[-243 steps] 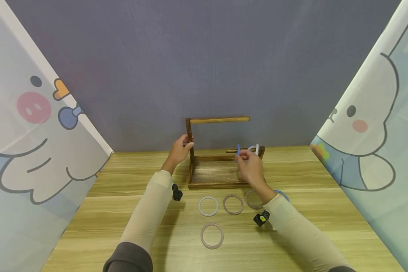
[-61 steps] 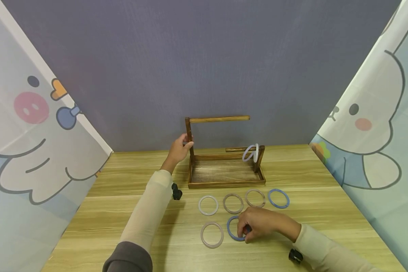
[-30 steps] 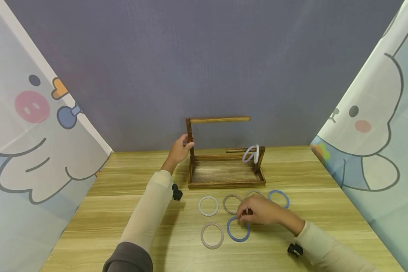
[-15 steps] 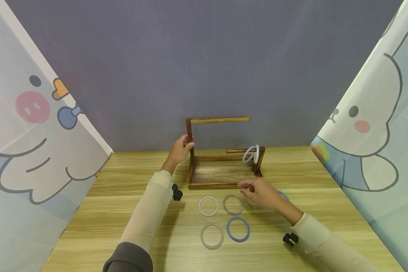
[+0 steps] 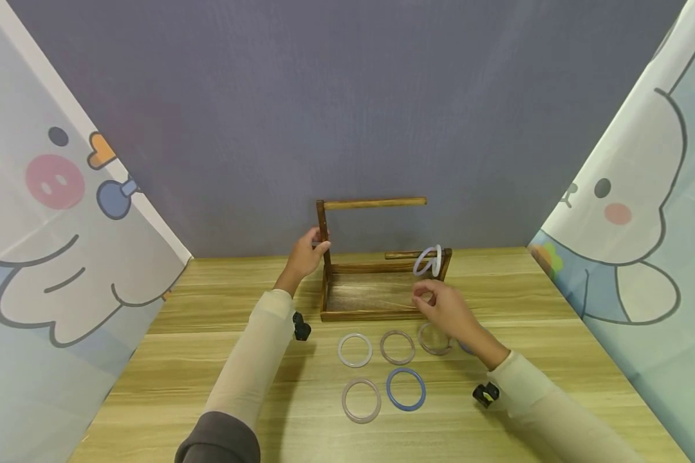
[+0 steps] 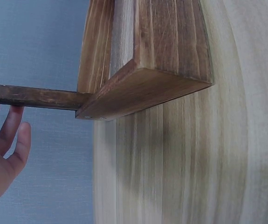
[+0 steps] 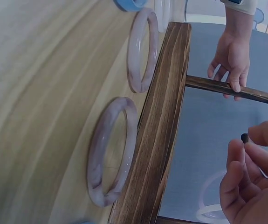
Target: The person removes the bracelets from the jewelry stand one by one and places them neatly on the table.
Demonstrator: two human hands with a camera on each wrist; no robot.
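Observation:
My left hand [image 5: 305, 256] grips the tall left post [image 6: 33, 95] of a brown wooden rack, thumb in front and fingers behind. My right hand [image 5: 440, 305] hovers over the rack's tray near the lower peg [image 5: 399, 255], fingers bent, thumb and forefinger apart, nothing visible between them. A white bangle [image 5: 438, 262] and a lilac bangle [image 5: 419, 262] hang on that peg. In the right wrist view, the peg's dark tip [image 7: 244, 138] shows between my fingertips; my hand hides most of the peg.
On the table before the rack lie a white bangle [image 5: 355, 367], a brownish bangle [image 5: 397, 364], a pinkish marbled bangle [image 7: 96, 163], a front pink bangle [image 5: 361, 420] and a blue bangle [image 5: 405, 409]. My right forearm partly covers another blue bangle [image 5: 466, 348]. A grey wall [image 5: 237, 161] stands behind.
A blue bangle held at the lower peg earlier now lies on the table. My right hand has left it and moved up to the rack. My left hand stays on the post.

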